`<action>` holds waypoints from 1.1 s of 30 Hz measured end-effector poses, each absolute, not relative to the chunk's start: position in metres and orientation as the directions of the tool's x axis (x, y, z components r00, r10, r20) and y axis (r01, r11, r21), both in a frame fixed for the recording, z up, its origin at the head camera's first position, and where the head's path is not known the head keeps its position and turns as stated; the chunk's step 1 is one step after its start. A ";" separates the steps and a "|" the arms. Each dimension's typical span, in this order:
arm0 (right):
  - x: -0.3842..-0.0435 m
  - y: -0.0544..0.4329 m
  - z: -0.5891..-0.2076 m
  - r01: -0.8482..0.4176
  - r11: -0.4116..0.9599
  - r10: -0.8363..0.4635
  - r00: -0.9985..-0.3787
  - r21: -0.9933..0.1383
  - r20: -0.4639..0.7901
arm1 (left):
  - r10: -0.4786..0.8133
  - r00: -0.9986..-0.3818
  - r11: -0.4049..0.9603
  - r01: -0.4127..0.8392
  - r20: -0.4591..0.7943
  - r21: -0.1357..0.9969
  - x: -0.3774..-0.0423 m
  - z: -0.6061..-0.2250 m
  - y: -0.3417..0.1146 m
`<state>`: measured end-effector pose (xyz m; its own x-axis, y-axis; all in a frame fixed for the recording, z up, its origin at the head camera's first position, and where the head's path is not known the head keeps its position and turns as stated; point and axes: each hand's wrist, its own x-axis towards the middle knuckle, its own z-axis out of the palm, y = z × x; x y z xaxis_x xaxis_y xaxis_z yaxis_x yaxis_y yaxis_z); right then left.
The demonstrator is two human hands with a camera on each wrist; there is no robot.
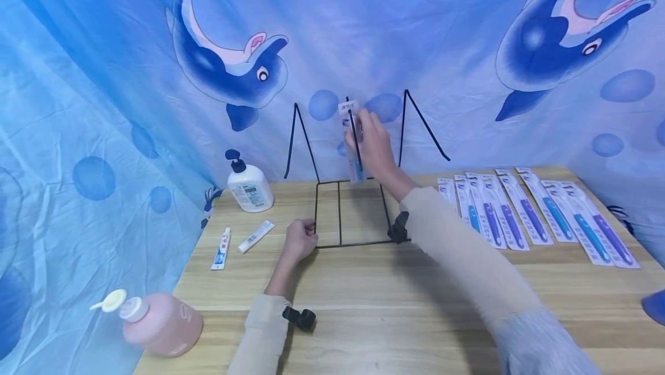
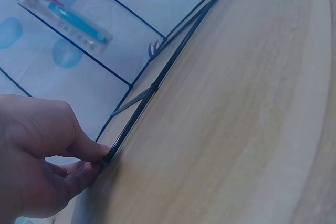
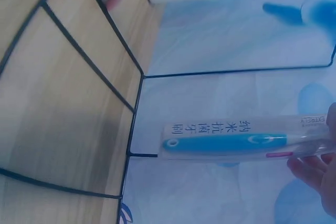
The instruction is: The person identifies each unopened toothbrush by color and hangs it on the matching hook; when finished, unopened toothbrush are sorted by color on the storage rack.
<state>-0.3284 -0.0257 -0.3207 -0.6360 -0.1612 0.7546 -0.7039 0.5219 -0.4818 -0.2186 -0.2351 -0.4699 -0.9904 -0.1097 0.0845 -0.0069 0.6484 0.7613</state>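
Note:
A black wire rack [image 1: 340, 213] stands on the table, its bent wire prongs rising at the back. My left hand [image 1: 300, 239] pinches the rack's front left corner, seen closely in the left wrist view, where thumb and fingers meet on the wire [image 2: 131, 123]. Up at the rack's middle prong, my right hand [image 1: 375, 144] holds a packaged toothbrush [image 3: 226, 142] by its upper part. The pack is clear with a blue handle inside and hangs upright in the head view. Whether the prong passes through the pack cannot be made out.
Several packaged toothbrushes [image 1: 530, 213] with blue or purple handles lie at the right. Left of the rack are a white pump bottle [image 1: 251, 189], a small white tube [image 1: 256, 236] and a toothpaste tube [image 1: 221, 249]. A pink pump bottle [image 1: 165, 324] stands front left. A dolphin-print curtain [image 1: 332, 29] hangs behind.

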 end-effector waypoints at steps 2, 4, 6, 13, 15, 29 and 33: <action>-0.336 -0.026 -0.320 -0.683 0.529 -0.157 -0.662 -0.504 0.733 | -0.104 -0.991 0.647 0.000 0.089 0.762 -0.219 -0.471 -0.233; -0.342 -0.026 -0.320 -0.663 0.538 -0.154 -0.684 -0.520 0.713 | -0.099 -0.991 0.646 0.004 0.090 0.763 -0.218 -0.471 -0.232; -0.346 -0.026 -0.320 -0.648 0.544 -0.150 -0.700 -0.533 0.698 | -0.096 -0.991 0.652 0.011 0.096 0.758 -0.218 -0.472 -0.231; -0.349 -0.025 -0.323 -0.626 0.558 -0.128 -0.713 -0.545 0.689 | -0.091 -0.989 0.671 0.023 0.114 0.741 -0.217 -0.475 -0.229; -0.348 -0.024 -0.324 -0.621 0.556 -0.130 -0.722 -0.553 0.679 | -0.091 -0.990 0.670 0.020 0.109 0.742 -0.217 -0.474 -0.228; -0.351 0.078 -0.369 -0.296 0.788 -0.185 -0.950 -0.541 0.250 | -0.104 -0.992 0.650 -0.011 0.075 0.759 -0.220 -0.473 -0.232; -0.357 0.130 -0.396 -0.160 0.864 -0.109 -0.985 -0.478 0.133 | -0.107 -0.992 0.648 -0.015 0.072 0.762 -0.221 -0.470 -0.234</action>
